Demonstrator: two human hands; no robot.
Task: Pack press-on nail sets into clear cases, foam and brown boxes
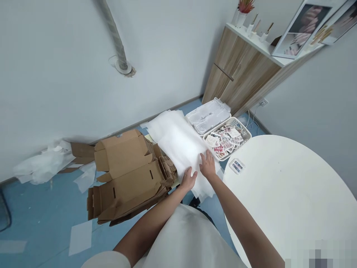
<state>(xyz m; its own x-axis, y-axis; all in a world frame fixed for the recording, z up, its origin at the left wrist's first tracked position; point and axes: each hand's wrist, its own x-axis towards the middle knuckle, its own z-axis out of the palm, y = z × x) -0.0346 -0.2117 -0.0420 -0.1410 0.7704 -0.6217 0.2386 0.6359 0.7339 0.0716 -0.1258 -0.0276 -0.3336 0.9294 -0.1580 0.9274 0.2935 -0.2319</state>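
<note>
A thick stack of thin white sheets (174,136), foam or paper, lies in front of me between flattened cardboard boxes and a basket. Near the stack's front end is my left hand (189,180), resting with thumb and fingers apart. My right hand (208,164) reaches onto the right side of the same stack, its fingers spread on the top sheet. Neither hand appears to hold anything. Right of the stack, the white basket (249,138) contains many small printed cards, some with press-on nails. A small clear pack of dark nails (237,166) sits near the table's edge.
Brown flattened boxes (131,182) are piled at left. A round white table (290,193) stands at right. Behind are a plastic-wrapped white bin (208,116) and a wooden cabinet (242,70). Crumpled white wrapping (46,163) and loose paper (80,237) lie on the blue floor.
</note>
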